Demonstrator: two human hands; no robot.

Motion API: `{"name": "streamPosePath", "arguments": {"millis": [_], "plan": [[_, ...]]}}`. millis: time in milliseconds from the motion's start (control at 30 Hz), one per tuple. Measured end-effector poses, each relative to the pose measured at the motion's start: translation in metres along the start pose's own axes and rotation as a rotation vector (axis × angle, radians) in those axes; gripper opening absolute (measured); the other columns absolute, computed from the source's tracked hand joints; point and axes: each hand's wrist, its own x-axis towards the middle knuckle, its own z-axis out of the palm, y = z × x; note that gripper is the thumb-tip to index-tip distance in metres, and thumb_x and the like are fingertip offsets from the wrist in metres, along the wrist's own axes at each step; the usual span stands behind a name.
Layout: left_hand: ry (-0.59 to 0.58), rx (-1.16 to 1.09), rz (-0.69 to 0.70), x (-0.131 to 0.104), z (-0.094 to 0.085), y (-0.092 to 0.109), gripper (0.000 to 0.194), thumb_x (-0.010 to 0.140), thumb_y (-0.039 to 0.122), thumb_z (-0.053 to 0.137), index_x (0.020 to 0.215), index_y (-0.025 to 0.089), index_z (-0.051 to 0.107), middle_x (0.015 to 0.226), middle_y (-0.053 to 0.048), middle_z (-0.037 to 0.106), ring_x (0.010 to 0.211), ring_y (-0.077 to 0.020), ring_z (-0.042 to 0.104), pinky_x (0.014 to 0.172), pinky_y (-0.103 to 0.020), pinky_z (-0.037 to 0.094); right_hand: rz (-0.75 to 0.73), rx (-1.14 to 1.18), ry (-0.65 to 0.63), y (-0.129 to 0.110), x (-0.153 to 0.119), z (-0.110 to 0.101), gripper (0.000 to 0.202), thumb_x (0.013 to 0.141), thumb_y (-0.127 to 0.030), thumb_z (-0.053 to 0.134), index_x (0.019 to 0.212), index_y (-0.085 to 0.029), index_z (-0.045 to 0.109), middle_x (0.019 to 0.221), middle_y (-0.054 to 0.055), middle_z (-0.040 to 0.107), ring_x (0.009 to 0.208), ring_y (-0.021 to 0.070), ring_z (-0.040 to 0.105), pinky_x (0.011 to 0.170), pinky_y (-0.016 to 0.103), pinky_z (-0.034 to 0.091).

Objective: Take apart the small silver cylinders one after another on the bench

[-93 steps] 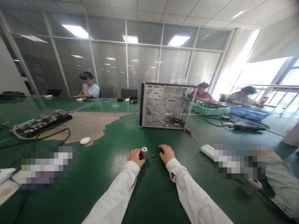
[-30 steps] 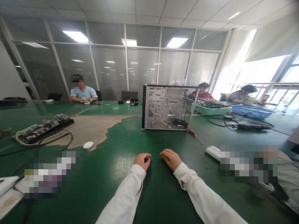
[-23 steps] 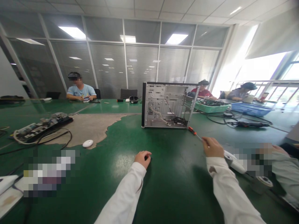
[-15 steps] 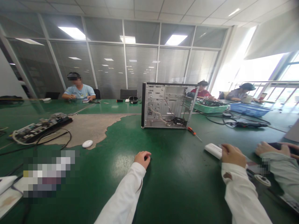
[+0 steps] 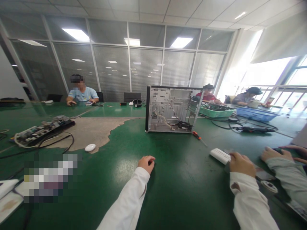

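Observation:
My left hand [image 5: 146,164] rests on the green table [image 5: 177,195] with its fingers curled together and nothing showing in them. My right hand [image 5: 242,164] is farther right, beside a white box-like object [image 5: 220,156]; its fingers are bent downward, and their tips are hidden, so any hold is unclear. Beyond both hands an open metal computer case [image 5: 172,108] stands upright, with loose wires and a black fan [image 5: 184,125] inside. A screwdriver [image 5: 197,135] with an orange and black handle lies by the case's lower right corner.
A green basket [image 5: 217,111] of cables and a blue basket [image 5: 256,114] stand at the back right. A power strip [image 5: 45,131] with cords lies left. Another person's hands [image 5: 275,154] are close to my right. Three people sit across the table.
My right hand has shifted slightly right and down, away from the white object. My left hand has stayed in place. The far-left person's hand has moved a little.

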Motion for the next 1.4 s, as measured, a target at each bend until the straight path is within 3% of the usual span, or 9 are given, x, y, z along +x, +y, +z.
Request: {"name": "streamPosePath", "arguments": {"millis": [133, 367, 500, 700, 867, 1033, 1200, 1333, 1400], "plan": [[0.007, 0.001, 0.004, 0.000, 0.000, 0.000, 0.021, 0.066, 0.014, 0.049, 0.083, 0.018, 0.061, 0.078, -0.001, 0.063, 0.079, -0.0131, 0.055, 0.077, -0.026, 0.041, -0.039, -0.018, -0.101, 0.005, 0.001, 0.006, 0.026, 0.071, -0.024, 0.040, 0.083, -0.017, 0.062, 0.075, 0.013, 0.056, 0.058, 0.0211, 0.049, 0.051, 0.032, 0.033], [0.011, -0.008, 0.010, 0.000, 0.001, -0.001, 0.021, 0.066, 0.014, 0.049, 0.084, 0.018, 0.061, 0.079, -0.001, 0.064, 0.079, -0.0135, 0.055, 0.078, -0.027, 0.041, 0.001, -0.005, 0.100, -0.003, -0.010, -0.006, 0.029, 0.075, -0.026, 0.034, 0.090, -0.019, 0.058, 0.078, 0.010, 0.054, 0.066, 0.0207, 0.049, 0.052, 0.030, 0.032], [0.012, -0.006, 0.013, 0.000, 0.001, -0.001, 0.022, 0.066, 0.014, 0.049, 0.084, 0.017, 0.061, 0.079, -0.002, 0.064, 0.079, -0.0137, 0.055, 0.077, -0.027, 0.041, 0.019, 0.002, 0.021, 0.001, -0.009, -0.003, 0.029, 0.075, -0.027, 0.033, 0.084, -0.019, 0.059, 0.075, 0.010, 0.054, 0.065, 0.0211, 0.050, 0.050, 0.030, 0.031], [0.004, 0.005, 0.012, 0.000, 0.001, -0.001, 0.022, 0.066, 0.014, 0.049, 0.085, 0.017, 0.061, 0.079, -0.001, 0.064, 0.079, -0.0136, 0.055, 0.077, -0.027, 0.040, 0.011, 0.029, 0.020, 0.012, -0.004, 0.007, 0.021, 0.068, -0.026, 0.043, 0.081, -0.018, 0.057, 0.069, 0.008, 0.055, 0.060, 0.0203, 0.049, 0.049, 0.029, 0.030], [-0.001, 0.003, -0.001, 0.000, 0.001, 0.000, 0.022, 0.066, 0.014, 0.049, 0.084, 0.017, 0.061, 0.078, -0.002, 0.064, 0.080, -0.0142, 0.055, 0.077, -0.027, 0.040, 0.073, -0.006, -0.002, 0.005, -0.009, -0.002, 0.019, 0.069, -0.031, 0.045, 0.075, -0.017, 0.057, 0.067, 0.009, 0.057, 0.059, 0.0208, 0.049, 0.049, 0.028, 0.031], [0.006, -0.010, -0.009, 0.001, 0.002, -0.002, 0.023, 0.066, 0.014, 0.049, 0.084, 0.017, 0.062, 0.078, -0.002, 0.064, 0.079, -0.0143, 0.055, 0.077, -0.027, 0.040, 0.045, -0.024, -0.018, 0.001, -0.012, -0.006, 0.022, 0.069, -0.031, 0.044, 0.072, -0.016, 0.059, 0.069, 0.011, 0.058, 0.063, 0.0216, 0.051, 0.051, 0.029, 0.032], [0.010, -0.019, 0.007, 0.000, 0.002, -0.001, 0.022, 0.066, 0.014, 0.048, 0.084, 0.017, 0.062, 0.079, -0.002, 0.064, 0.079, -0.0142, 0.055, 0.077, -0.027, 0.041, -0.017, -0.016, 0.121, -0.007, -0.017, -0.015, 0.025, 0.070, -0.031, 0.043, 0.073, -0.014, 0.061, 0.080, 0.011, 0.060, 0.073, 0.0229, 0.052, 0.058, 0.031, 0.036], [0.010, -0.020, -0.007, -0.001, 0.000, 0.000, 0.022, 0.066, 0.014, 0.048, 0.084, 0.017, 0.062, 0.078, -0.002, 0.064, 0.079, -0.0140, 0.055, 0.077, -0.027, 0.041, -0.019, 0.031, 0.411, -0.014, -0.029, -0.032, 0.033, 0.071, -0.028, 0.043, 0.099, -0.016, 0.056, 0.106, 0.011, 0.053, 0.098, 0.0262, 0.045, 0.081, 0.039, 0.030], [0.013, -0.022, -0.007, 0.000, 0.000, 0.000, 0.022, 0.066, 0.014, 0.049, 0.083, 0.018, 0.062, 0.078, -0.001, 0.064, 0.079, -0.0140, 0.055, 0.077, -0.027, 0.041, 0.019, 0.055, 0.448, -0.012, -0.037, -0.037, 0.039, 0.070, -0.028, 0.044, 0.108, -0.017, 0.050, 0.114, 0.014, 0.047, 0.106, 0.0311, 0.037, 0.083, 0.046, 0.024]]}}
